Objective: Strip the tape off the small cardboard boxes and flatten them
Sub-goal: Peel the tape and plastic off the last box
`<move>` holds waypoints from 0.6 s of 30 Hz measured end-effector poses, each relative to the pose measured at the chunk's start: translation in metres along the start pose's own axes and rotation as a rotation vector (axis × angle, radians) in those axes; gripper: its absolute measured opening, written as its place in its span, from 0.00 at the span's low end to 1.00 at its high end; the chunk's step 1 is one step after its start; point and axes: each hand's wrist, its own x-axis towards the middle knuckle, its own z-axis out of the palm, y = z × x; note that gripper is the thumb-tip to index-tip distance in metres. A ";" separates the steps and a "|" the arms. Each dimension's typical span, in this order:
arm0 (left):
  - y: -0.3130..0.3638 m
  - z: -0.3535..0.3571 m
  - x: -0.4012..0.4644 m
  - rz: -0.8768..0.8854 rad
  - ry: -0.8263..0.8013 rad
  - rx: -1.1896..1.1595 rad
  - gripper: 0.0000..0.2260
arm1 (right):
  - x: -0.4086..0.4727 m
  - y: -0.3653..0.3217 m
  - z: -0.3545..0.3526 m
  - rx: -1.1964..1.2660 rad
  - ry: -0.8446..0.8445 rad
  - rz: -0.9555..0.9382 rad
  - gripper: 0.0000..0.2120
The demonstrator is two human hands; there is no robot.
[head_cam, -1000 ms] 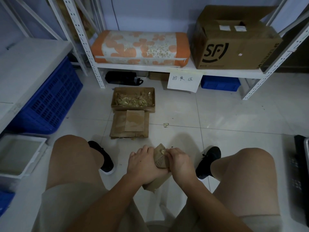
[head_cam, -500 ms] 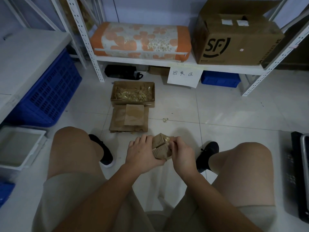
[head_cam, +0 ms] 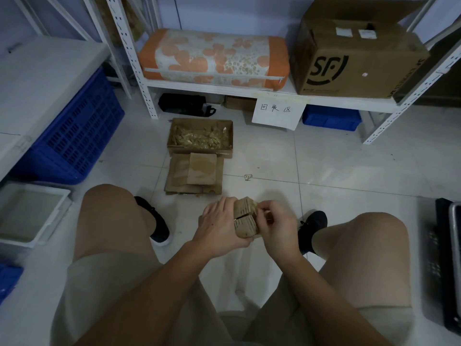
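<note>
While the left hand [head_cam: 219, 224] grips the small brown cardboard box [head_cam: 245, 218] at lower centre, right hand [head_cam: 277, 226] fingers pinch tape at its right edge, so the peel goes rightward.

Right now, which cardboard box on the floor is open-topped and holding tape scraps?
The open box beside the shelf leg; the flattened boxes before it lie flat.

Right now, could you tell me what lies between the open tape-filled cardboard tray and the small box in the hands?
In the head view, a stack of flattened brown cardboard lies there.
</note>
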 end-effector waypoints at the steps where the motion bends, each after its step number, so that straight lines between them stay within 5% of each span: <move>1: 0.000 0.001 0.000 -0.012 0.002 -0.002 0.43 | -0.002 0.001 0.002 -0.004 -0.024 -0.037 0.03; 10: -0.004 0.000 0.002 0.018 0.111 0.043 0.43 | 0.003 -0.006 0.004 0.378 -0.025 0.299 0.03; 18: -0.005 0.001 0.004 0.071 0.213 0.083 0.42 | 0.006 -0.003 0.000 0.300 -0.033 0.346 0.07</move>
